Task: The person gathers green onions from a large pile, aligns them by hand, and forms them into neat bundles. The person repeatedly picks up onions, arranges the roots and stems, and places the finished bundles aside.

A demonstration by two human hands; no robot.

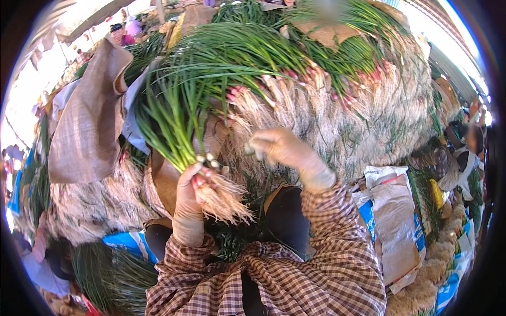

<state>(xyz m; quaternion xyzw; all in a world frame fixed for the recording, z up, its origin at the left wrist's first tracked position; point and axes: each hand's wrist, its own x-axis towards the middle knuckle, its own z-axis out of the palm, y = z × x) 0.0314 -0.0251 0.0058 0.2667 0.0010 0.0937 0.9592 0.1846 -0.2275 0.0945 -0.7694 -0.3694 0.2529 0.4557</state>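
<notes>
A bunch of green onions (pixel 189 158) is gripped near its base in my left hand (pixel 187 193), which wears a pale glove. Its leaves reach up and away from me, and its stringy roots (pixel 225 199) point down to the right. My right hand (pixel 278 148), also gloved, hovers to the right of the bunch, apart from it. Motion blurs its curled fingers, so whether they pinch anything cannot be told. Right behind it rises a large heap of green onions (pixel 316 106), with pink and white bulbs and long roots facing me.
Brown sacking (pixel 87 118) drapes over the heap at left. Flattened printed sacks (pixel 395 225) lie at right, and a blue sack (pixel 132 245) is at lower left. More green onions (pixel 114 276) lie beside my left arm. Other people (pixel 120 35) are visible farther off.
</notes>
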